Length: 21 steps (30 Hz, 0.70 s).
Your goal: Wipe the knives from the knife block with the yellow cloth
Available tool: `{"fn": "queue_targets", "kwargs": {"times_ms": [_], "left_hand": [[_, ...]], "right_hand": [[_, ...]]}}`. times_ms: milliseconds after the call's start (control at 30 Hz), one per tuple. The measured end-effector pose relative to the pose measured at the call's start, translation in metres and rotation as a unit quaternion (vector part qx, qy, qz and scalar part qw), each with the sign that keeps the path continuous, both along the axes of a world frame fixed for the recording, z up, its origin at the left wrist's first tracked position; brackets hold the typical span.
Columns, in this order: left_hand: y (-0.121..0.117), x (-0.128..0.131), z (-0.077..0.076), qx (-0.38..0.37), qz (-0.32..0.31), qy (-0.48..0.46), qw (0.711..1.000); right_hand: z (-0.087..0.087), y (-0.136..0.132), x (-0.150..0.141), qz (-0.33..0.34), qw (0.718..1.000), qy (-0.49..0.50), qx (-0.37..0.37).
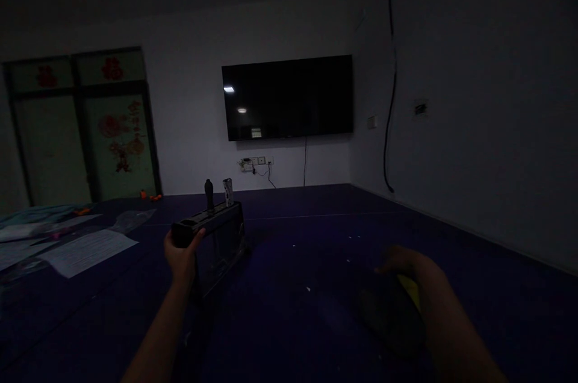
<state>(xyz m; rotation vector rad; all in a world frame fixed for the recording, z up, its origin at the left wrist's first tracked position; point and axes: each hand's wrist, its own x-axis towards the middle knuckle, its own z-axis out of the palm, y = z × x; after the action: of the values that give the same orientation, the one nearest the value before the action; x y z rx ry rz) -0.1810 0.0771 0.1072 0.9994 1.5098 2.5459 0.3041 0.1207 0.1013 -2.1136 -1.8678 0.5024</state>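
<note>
My left hand [181, 256] is closed on the near end of a black rack [223, 214] with clear-looking side panels, its thumb along the side. Two handles rise from the rack's top: a plain black handle [209, 195] and a black-and-white patterned handle [228, 191]. Over at the right, my right hand [401, 261] is slightly blurred, its bent fingers apart. Just below it is a dark oval shape [392, 317], with a yellow piece [410, 291] beside the wrist. Dim light hides what these are and whether the hand touches them.
Small white scraps [308, 289] are scattered over the dark blue surface [280, 323]. Printed sheets [90, 250] and clear plastic [132, 220] lie at the left, with orange bits [143, 194] farther back. A television [289, 100] hangs on the far wall; a wall closes the right side.
</note>
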Motion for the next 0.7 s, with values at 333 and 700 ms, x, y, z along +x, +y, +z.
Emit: {"fn": "queue_targets", "kwargs": {"times_ms": [333, 700], "left_hand": [[0.006, -0.002, -0.011, -0.008, 0.042, 0.045, 0.998], [0.008, -0.004, -0.015, -0.031, 0.097, 0.083, 0.991]], "right_hand": [[0.042, -0.016, -0.034, 0.086, 0.996, -0.007, 0.002], [0.025, -0.039, -0.017, 0.057, 0.997, 0.011, -0.054]]}}
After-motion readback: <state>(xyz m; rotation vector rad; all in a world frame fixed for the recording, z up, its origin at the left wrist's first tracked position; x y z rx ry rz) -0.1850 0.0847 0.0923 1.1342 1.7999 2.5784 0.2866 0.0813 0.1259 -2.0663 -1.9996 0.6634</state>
